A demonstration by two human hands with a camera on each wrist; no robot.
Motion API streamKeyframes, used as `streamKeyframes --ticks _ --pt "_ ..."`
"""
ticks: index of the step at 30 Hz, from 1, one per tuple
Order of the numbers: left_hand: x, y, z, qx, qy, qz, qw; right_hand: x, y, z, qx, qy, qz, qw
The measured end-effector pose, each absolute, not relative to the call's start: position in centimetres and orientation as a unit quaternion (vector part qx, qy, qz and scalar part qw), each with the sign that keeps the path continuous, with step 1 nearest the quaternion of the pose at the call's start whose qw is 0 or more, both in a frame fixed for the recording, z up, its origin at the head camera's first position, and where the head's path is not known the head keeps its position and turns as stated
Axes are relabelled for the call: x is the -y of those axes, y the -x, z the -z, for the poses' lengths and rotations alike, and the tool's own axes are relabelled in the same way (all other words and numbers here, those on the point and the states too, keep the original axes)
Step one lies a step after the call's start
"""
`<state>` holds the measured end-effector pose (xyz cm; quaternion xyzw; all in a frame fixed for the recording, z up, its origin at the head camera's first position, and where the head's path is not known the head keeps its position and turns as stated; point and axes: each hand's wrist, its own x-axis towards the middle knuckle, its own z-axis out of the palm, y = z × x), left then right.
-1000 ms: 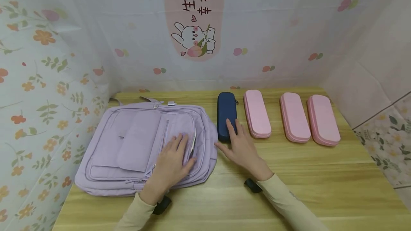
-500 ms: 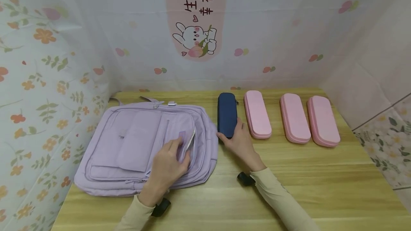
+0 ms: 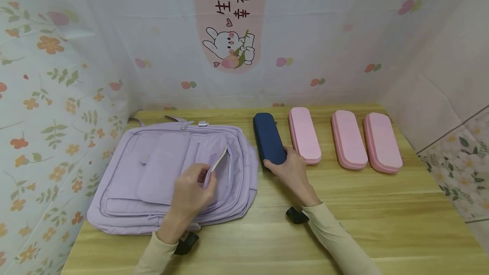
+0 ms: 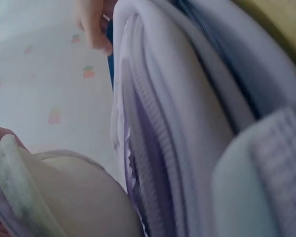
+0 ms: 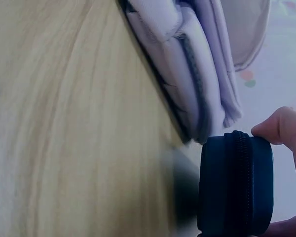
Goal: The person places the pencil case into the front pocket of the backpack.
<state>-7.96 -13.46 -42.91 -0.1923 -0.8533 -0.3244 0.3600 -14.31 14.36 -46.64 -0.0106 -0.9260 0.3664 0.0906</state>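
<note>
A lilac backpack (image 3: 162, 169) lies flat on the left of the table, front up. My left hand (image 3: 192, 190) pinches the edge of its small front pocket flap (image 3: 214, 150) and holds it lifted. The left wrist view shows the raised flap's pale lining (image 4: 84, 192) and the unzipped opening behind it. My right hand (image 3: 294, 175) grips the near end of a navy zippered pencil case (image 3: 268, 137), thumb on the left side and fingers on the right. In the right wrist view the case (image 5: 237, 187) shows its zipper end, with the thumb pressed on one edge.
Three pink pencil cases lie in a row right of the navy one: a near one (image 3: 305, 135), a middle one (image 3: 349, 139) and a far right one (image 3: 383, 141). Patterned cloth walls (image 3: 324, 33) stand behind and beside the wooden table (image 3: 344, 211).
My left hand has gone from resting on the pocket to pinching and lifting its flap. My right hand has closed round the navy pencil case, which now tilts slightly, its far end shifted left.
</note>
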Motion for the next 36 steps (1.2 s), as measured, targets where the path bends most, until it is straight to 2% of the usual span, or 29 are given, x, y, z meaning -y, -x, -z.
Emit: streamKeyframes --ticks 9,17,26,36 --pt "14.7 8.2 42.1 0.838 0.178 0.339 0.389 -14.8 13.3 45.3 0.918 0.008 -0.386 0.088" --pt "15.7 8.1 41.3 0.826 0.152 0.364 0.403 -14.3 11.9 44.0 0.908 -0.029 -0.407 0.092" --pt "17.3 8.2 40.1 0.801 0.115 0.374 0.453 -12.9 10.4 43.0 0.893 -0.096 -0.429 0.098" --pt "17.7 8.1 39.6 0.788 0.096 0.378 0.477 -11.5 9.2 43.1 0.885 -0.181 -0.417 0.099"
